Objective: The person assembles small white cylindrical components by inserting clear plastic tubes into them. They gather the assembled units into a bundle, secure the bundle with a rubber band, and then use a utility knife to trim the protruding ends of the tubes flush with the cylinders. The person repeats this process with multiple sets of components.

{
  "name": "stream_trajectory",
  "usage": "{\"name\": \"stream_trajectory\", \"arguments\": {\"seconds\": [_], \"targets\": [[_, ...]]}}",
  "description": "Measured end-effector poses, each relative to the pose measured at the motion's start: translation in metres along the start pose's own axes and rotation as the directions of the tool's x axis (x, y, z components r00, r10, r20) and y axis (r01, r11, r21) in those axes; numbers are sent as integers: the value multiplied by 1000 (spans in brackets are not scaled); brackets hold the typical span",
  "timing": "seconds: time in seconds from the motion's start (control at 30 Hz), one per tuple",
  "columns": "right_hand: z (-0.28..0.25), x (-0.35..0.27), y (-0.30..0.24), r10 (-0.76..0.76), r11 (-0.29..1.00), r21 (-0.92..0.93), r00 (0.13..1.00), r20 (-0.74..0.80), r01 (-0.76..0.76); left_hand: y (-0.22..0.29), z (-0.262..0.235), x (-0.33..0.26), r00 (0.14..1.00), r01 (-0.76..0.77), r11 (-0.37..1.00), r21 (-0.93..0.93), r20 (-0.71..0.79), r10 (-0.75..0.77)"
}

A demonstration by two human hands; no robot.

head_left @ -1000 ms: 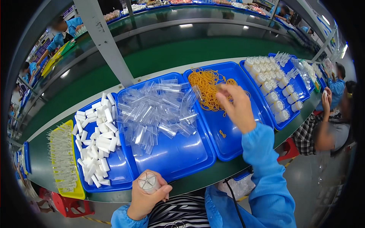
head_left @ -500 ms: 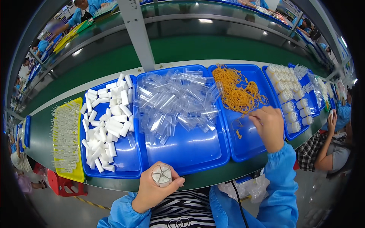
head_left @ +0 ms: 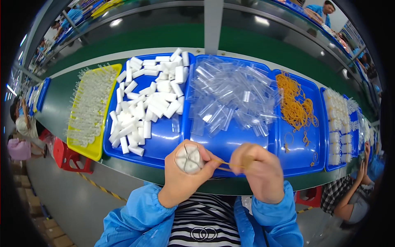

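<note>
My left hand [head_left: 175, 187] is closed around a round bundle of white pieces [head_left: 189, 159], whose end shows several wedge-shaped sections. An orange rubber band [head_left: 225, 164] runs stretched from the left thumb and fingertips to my right hand [head_left: 263, 175]. Blurred by motion, the right hand has its fingers curled on the band. Both hands are over the near edge of the blue trays. Beyond them lies a blue tray of clear plastic sleeves [head_left: 234, 96]. Orange rubber bands [head_left: 295, 105] sit heaped in the tray to its right, with a few loose ones nearer me.
Short white tubes [head_left: 144, 107] fill much of the blue tray at left. Farther left, a yellow tray [head_left: 98, 150] bears many thin translucent pieces. White bundles [head_left: 337, 123] stand in a tray at right. A red stool [head_left: 70, 157] and another person's arm [head_left: 354, 189] are beside the bench.
My right hand has come from the rubber-band tray to beside the left hand, and a band is now stretched between them. The view has shifted, so the trays appear farther right.
</note>
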State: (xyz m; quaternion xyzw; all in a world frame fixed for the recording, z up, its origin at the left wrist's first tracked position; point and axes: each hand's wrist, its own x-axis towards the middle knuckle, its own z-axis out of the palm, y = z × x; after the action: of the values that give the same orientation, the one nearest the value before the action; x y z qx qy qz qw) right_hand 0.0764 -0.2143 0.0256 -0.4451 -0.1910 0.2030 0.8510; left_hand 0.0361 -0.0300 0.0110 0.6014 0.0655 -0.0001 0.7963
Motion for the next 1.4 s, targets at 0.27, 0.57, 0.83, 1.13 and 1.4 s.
{"name": "stream_trajectory", "arguments": {"seconds": [0.27, 0.57, 0.83, 1.13, 1.4], "targets": [[13, 31, -3, -109, 315, -844, 900, 422, 434, 6, -22, -2, 893, 187, 977, 100, 397, -211], [-7, 21, -30, 252, -49, -963, 936, 245, 265, 27, -54, -3, 948, -25, 966, 259, 312, -59], [10, 1, -21, -263, 908, 308, 959, -108, 284, 27, -11, 0, 941, -147, 988, 51, -302, 156], [9, 13, -3, -82, 620, -782, 997, 6, 56, 20, -10, -24, 966, -222, 896, 385, 212, 148], [22, -1, -22, 109, -46, -980, 976, 189, 195, 32, -22, -19, 959, -127, 872, 472, 283, -13]]}}
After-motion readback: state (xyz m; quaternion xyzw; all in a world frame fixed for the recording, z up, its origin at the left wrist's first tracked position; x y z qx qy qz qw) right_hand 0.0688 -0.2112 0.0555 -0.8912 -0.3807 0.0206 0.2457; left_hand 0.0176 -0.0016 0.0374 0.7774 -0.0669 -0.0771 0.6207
